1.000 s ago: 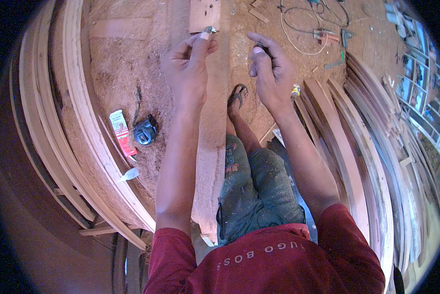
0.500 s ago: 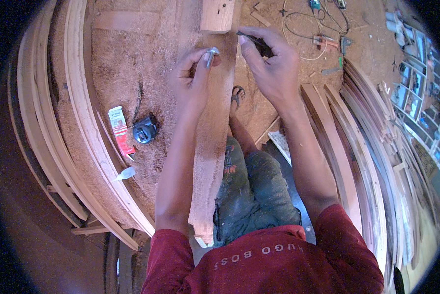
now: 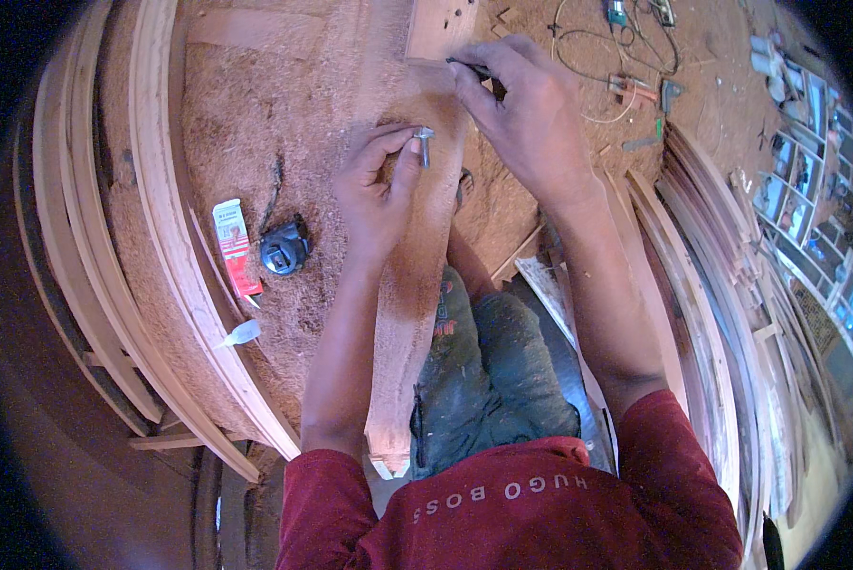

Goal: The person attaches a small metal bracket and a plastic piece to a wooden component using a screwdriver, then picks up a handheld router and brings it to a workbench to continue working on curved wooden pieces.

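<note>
Thumb and fingers of my left hand pinch a small shiny metal piece with a shank and wider head, its shank pointing down over the sawdust-covered bench. Farther off and to the right, my right hand is closed on a slim dark stick, whose exact kind I cannot make out. The stick's tip is close to the near end of a wooden block with dark holes in its top; whether they touch is unclear.
A blue-black tape measure, a red and white carton and a small white bottle lie left. Long curved timber strips run along the left; more timber is stacked right. Corded tools lie on the floor at far right.
My left hand has come nearer, and the metal piece has turned from slanted to upright. My right hand has shifted slightly left and away, with the stick's tip now nearer the block's end.
</note>
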Available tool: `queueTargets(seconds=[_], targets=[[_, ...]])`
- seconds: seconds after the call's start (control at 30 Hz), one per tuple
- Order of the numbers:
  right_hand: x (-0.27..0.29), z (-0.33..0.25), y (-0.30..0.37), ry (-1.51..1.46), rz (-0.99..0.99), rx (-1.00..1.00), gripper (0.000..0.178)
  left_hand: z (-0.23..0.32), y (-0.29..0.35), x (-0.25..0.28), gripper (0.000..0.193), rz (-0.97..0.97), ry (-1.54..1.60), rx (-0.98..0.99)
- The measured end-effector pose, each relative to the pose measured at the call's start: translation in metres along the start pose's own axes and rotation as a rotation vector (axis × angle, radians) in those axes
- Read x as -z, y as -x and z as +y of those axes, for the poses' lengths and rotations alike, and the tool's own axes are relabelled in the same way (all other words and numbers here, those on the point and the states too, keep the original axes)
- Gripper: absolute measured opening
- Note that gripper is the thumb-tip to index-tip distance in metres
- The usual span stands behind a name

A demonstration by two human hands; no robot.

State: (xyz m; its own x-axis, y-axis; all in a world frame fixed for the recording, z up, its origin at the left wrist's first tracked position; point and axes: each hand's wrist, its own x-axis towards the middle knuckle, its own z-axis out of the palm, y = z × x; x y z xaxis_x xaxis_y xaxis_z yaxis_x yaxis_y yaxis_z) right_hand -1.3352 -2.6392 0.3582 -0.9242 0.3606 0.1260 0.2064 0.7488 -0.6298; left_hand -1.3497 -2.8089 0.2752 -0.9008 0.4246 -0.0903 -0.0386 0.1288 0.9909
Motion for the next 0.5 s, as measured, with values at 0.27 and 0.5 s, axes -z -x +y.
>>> queueTargets(seconds=[0.27,0.5], targets=[[0.003,-0.007,-0.005,0.213,-0.088,0.062,0.016,-0.002,0.002,0.0,0.013,-0.013,-0.026,-0.011],[0.008,-0.012,-0.016,0.361,-0.198,0.143,0.015,-0.007,-0.002,0.0,0.013,-0.006,-0.014,-0.119]])
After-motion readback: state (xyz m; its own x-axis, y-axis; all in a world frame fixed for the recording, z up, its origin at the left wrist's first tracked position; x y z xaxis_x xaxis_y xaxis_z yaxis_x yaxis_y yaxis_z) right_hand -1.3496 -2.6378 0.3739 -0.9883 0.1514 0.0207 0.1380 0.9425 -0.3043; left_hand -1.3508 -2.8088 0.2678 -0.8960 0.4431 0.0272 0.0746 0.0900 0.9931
